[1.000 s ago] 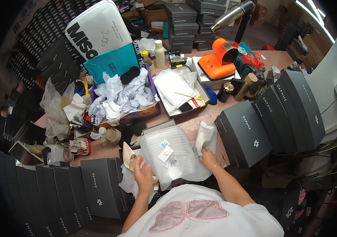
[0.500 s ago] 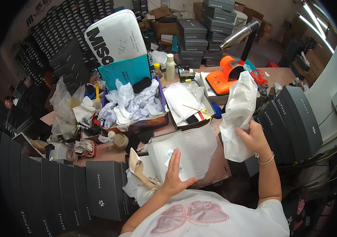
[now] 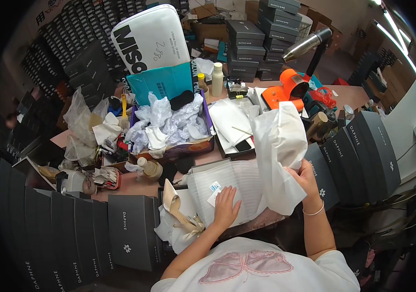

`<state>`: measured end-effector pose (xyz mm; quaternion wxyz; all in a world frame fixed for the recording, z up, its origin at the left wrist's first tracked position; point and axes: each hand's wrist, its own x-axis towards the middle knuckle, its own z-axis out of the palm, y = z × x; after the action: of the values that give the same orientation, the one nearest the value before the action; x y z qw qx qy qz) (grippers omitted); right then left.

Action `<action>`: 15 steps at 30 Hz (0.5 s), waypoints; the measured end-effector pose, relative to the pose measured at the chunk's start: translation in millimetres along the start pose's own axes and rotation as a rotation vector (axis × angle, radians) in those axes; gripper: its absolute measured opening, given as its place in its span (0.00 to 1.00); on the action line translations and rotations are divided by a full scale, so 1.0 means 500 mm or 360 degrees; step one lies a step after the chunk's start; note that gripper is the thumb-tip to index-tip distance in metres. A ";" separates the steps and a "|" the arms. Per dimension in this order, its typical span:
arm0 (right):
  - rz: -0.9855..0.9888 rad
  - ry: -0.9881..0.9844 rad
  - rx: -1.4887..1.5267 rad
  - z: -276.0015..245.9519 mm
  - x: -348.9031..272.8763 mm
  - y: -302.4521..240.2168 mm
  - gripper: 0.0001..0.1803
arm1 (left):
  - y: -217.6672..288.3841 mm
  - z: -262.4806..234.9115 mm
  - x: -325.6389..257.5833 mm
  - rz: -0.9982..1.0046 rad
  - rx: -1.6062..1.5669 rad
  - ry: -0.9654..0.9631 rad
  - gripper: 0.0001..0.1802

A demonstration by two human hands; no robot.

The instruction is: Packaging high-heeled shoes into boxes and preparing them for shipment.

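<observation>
My right hand point(image 3: 306, 179) grips a white fabric dust bag point(image 3: 279, 152), held up above the table's right side with its open end hanging down. My left hand point(image 3: 225, 206) lies flat, fingers spread, on a clear ribbed plastic bag point(image 3: 227, 187) with a small label, lying on the pink table point(image 3: 135, 184) in front of me. A beige high-heeled shoe point(image 3: 178, 209) rests on white paper just left of that hand.
A purple box of crumpled white paper point(image 3: 169, 127) stands behind. Dark shoe boxes line the left point(image 3: 129, 228) and right point(image 3: 364, 151). An orange tape dispenser point(image 3: 286, 90), a lamp point(image 3: 310, 44), bottles and a big white foam piece point(image 3: 150, 36) crowd the back.
My right hand has lifted the white dust bag from the table up to the right and shaken it open. My left hand shifted onto the plastic bag's middle.
</observation>
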<state>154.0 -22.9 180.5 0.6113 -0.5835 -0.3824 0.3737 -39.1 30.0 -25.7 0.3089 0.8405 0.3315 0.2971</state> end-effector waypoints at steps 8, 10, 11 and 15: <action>0.0087 -0.0061 -0.0248 0.000 0.012 0.121 0.16 | 0.053 0.167 -0.037 0.0393 -0.0380 -0.0530 0.47; 0.0037 -0.0030 -0.0453 -0.012 0.004 0.134 0.18 | 0.082 0.019 -0.029 -0.0112 -0.0758 -0.0226 0.52; 0.0074 -0.0057 -0.0581 0.001 0.010 0.154 0.18 | 0.101 -0.029 -0.019 -0.0154 -0.0843 -0.0125 0.54; -0.0028 -0.0274 -0.0497 0.140 -0.015 0.233 0.19 | 0.121 -0.095 0.002 -0.0629 -0.1478 0.0248 0.37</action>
<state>86.3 4.6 65.6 0.4814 -0.6339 -0.4919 0.3529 -49.3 10.5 48.3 0.6746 0.5111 0.3392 0.4107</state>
